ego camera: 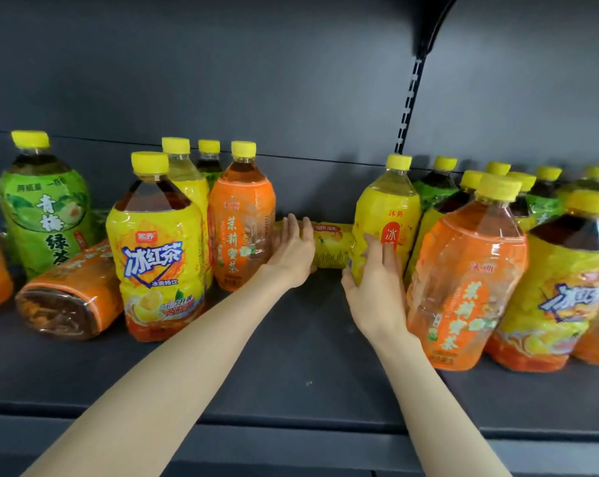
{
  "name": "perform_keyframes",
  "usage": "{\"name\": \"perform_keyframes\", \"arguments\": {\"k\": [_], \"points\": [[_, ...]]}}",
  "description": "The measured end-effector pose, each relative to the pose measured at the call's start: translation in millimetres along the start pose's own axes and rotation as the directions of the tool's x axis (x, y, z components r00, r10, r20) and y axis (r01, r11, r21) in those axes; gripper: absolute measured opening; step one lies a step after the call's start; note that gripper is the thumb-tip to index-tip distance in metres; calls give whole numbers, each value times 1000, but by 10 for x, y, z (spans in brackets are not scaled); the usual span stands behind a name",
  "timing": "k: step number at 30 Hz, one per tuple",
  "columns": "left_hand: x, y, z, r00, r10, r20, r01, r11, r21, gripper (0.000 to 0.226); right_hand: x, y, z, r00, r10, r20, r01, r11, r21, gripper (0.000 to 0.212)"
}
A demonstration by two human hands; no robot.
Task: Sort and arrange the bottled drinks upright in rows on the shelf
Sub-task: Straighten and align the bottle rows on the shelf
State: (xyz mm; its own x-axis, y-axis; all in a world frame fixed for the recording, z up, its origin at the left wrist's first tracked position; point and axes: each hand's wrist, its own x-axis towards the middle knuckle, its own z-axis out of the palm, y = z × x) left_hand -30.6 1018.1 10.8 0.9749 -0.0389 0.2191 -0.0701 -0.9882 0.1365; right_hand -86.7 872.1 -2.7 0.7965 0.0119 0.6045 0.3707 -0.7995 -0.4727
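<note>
A yellow-labelled bottle (330, 247) lies on its side at the back of the dark shelf (291, 356), in the gap between two groups of bottles. My left hand (291, 251) rests on its left part with the fingers laid straight over it. My right hand (375, 273) lies flat against the lower front of an upright yellow bottle (389, 208), just by the lying bottle's right end. An orange bottle (67, 294) also lies on its side at the left.
Upright at the left stand a green tea bottle (43, 208), a yellow iced tea bottle (157, 249) and an orange jasmine tea bottle (241, 222). At the right crowd an orange bottle (463, 280), a yellow one (559, 294) and several more behind. Shelf upright (408, 98) behind.
</note>
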Motion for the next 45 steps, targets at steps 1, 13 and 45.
{"name": "perform_keyframes", "arguments": {"k": [1, 13, 45], "points": [[43, 17, 3, 999, -31, -9, 31, 999, 33, 92, -5, 6, 6, 1000, 7, -31, -9, 999, -34, 65], [154, -3, -10, 999, 23, -40, -16, 988, 154, 69, 21, 37, 37, 994, 83, -70, -80, 996, 49, 89], [-701, 65, -123, 961, 187, -201, -157, 975, 156, 81, 34, 106, 13, 984, 125, -130, -100, 978, 182, 96]]}}
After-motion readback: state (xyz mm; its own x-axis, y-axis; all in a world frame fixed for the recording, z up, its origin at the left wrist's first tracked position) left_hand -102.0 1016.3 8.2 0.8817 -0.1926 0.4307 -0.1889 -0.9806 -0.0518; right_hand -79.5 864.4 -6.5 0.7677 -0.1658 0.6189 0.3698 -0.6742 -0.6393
